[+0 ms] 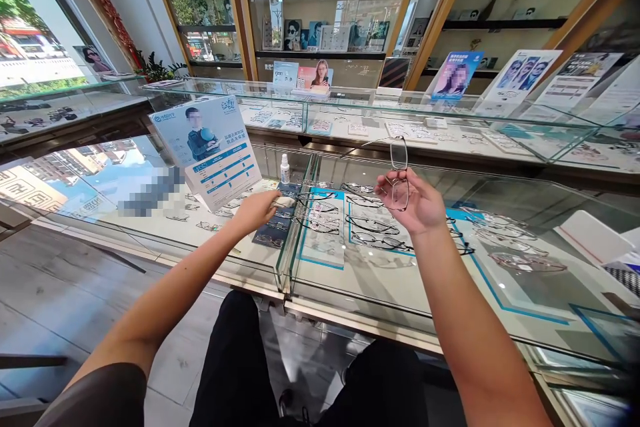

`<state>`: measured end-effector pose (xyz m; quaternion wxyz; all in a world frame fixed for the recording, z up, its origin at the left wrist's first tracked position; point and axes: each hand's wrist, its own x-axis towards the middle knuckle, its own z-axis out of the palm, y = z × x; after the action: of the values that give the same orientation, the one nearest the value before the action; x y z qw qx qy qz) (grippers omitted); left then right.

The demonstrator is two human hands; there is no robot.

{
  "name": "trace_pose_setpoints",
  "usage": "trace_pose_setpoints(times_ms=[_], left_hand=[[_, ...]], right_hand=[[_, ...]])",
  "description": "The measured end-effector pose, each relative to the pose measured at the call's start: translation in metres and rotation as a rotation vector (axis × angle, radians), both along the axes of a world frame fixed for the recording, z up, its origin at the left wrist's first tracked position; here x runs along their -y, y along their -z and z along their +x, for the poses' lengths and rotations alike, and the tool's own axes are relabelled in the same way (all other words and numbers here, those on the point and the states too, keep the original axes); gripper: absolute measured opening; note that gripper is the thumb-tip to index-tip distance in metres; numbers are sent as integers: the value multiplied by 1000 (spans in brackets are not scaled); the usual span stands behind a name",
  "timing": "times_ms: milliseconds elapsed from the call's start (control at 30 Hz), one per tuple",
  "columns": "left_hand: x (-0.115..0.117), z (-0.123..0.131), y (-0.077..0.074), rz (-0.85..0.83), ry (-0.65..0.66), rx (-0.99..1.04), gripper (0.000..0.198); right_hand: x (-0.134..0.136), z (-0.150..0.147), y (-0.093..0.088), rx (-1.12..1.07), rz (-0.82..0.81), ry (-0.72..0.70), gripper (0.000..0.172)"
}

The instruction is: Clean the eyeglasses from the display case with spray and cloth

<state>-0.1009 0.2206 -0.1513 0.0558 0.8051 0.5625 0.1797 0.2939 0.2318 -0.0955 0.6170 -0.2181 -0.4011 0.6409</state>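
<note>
My right hand (417,203) is raised over the glass counter, its fingers closed on a pair of eyeglasses (399,153). The eyeglasses are turned on end, with one lens above the fingertips, the other in front of the palm and a thin temple reaching left. My left hand (256,211) is closed above the counter, near its glass divider. A small pale, cloth-like thing (285,201) shows at its fingertips; its kind is unclear. Just behind it stands a small white bottle (285,169). Between the hands, several eyeglasses (377,225) lie in rows in the case.
A blue-and-white cardboard sign (220,177) stands on the counter at left. The glass counter (360,293) runs across in front of my knees. At right is a white open case (593,240). Another glass showcase (350,107) and shelves (325,57) stand behind.
</note>
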Motion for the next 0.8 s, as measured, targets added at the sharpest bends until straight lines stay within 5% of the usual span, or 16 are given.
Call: trace_pose_setpoints(times_ms=[133,233,333,433,600,700,800], left_hand=[[-7,5,-21,37,-119,435,30],[-17,26,-48,-9,-61,684,31],[-30,47,-77,-54,-17,870,39],[-49,52,-95,62,-62,942,22],[-85,34,-79,259,-215,1027,7],[-95,30,-57,371,-414,816,15],[-97,34,-41,345,-478,608,35]], right_hand=[[5,-5,-4,-95,-10,-34,18],[7,-12,-13,-97,20,-73,19],[6,-22,-24,-71,74,-95,20],[3,-31,-30,-73,127,-100,24],[-5,-28,-19,-31,142,-87,28],[-8,-22,-10,-14,111,-61,27],[-9,-20,-6,-24,87,-46,26]])
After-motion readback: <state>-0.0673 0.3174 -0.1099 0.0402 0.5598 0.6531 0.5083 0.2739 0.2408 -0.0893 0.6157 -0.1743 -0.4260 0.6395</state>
